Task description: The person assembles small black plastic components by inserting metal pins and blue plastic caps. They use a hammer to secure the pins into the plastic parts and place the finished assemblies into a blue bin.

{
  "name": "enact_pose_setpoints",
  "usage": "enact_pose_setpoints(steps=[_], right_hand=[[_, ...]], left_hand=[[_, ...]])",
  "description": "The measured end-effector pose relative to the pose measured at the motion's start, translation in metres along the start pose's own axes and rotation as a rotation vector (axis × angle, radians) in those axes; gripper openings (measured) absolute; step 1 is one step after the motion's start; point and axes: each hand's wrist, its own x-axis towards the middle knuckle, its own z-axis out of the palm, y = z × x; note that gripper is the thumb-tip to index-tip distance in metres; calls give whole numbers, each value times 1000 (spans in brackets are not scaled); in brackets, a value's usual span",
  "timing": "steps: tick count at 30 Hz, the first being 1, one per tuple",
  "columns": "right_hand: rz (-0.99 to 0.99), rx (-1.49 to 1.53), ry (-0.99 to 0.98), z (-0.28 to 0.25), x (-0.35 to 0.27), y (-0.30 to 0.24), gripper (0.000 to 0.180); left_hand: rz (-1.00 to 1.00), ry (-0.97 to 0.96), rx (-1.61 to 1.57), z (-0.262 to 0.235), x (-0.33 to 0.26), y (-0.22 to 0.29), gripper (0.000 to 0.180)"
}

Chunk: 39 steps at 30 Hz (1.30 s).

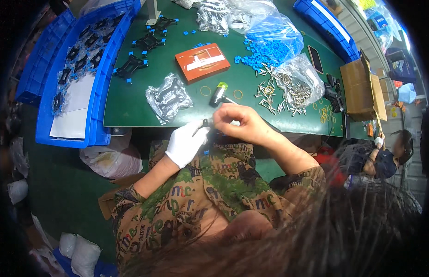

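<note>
White-gloved left hand (pixel 185 144) and bare right hand (pixel 242 122) meeting just off the near edge of the green surface (pixel 131 106). Left fingers pinched on a small dark part (pixel 204 123); right fingers curled, seemingly gripping the same part, though blurred. Green-capped tool (pixel 218 93) lying near, beyond the hands.

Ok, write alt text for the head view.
A white-gloved left hand and bare right hand work together on a small dark part at the edge of a green table, which holds an orange box, blue clips and metal pins.
</note>
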Motion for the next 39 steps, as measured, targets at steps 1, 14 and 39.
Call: enact_pose_setpoints(steps=[1, 14, 39], right_hand=[[66, 59, 5, 5, 0, 1, 12], [116, 64, 148, 33, -7, 3, 13], [-467, -628, 43, 35, -3, 24, 27]], left_hand=[[30, 3, 21, 1, -1, 0, 20], [298, 149, 332, 2, -4, 9, 13], [-49, -402, -84, -34, -12, 19, 27]])
